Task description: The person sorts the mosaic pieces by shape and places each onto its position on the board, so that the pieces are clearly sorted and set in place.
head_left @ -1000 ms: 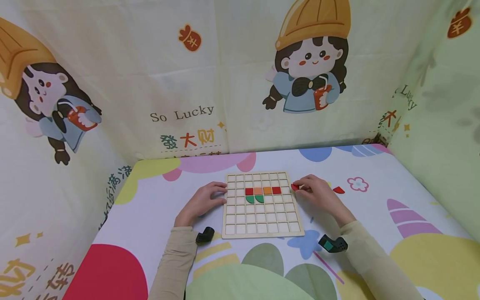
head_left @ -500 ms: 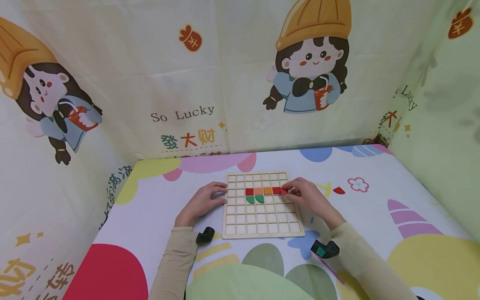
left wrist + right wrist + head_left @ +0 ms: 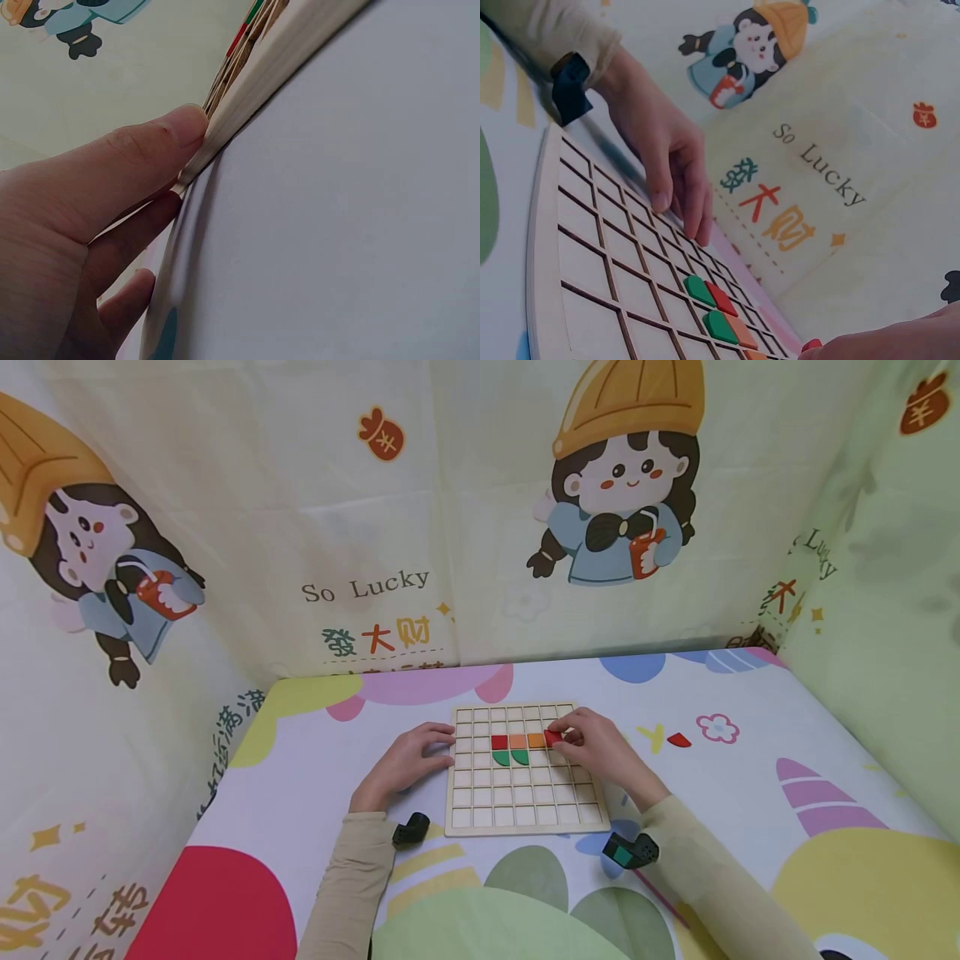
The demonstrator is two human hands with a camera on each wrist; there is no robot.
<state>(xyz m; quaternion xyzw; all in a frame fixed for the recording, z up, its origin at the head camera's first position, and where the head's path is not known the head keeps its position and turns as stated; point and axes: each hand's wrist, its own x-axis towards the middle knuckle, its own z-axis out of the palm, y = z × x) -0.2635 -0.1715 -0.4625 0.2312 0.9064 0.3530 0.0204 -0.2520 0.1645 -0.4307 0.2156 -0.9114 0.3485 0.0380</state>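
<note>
A wooden grid board lies on the table. My left hand rests at its left edge; in the left wrist view the thumb presses against the board's side. With my right hand I pinch a red quarter-round piece over the right end of a row in the grid. That row holds a red square, a pink square and an orange square. The cell under the held piece is hidden. Two green quarter-round pieces sit one row nearer to me.
Another red quarter-round piece lies on the patterned tablecloth, right of the board. A printed cloth wall stands behind the table, with more cloth at both sides. A black wrist camera hangs at the right sleeve.
My right hand has carried the red quarter-round piece leftward from beside the board to over the end of the coloured row, where a red square showed before. My left hand has stayed put.
</note>
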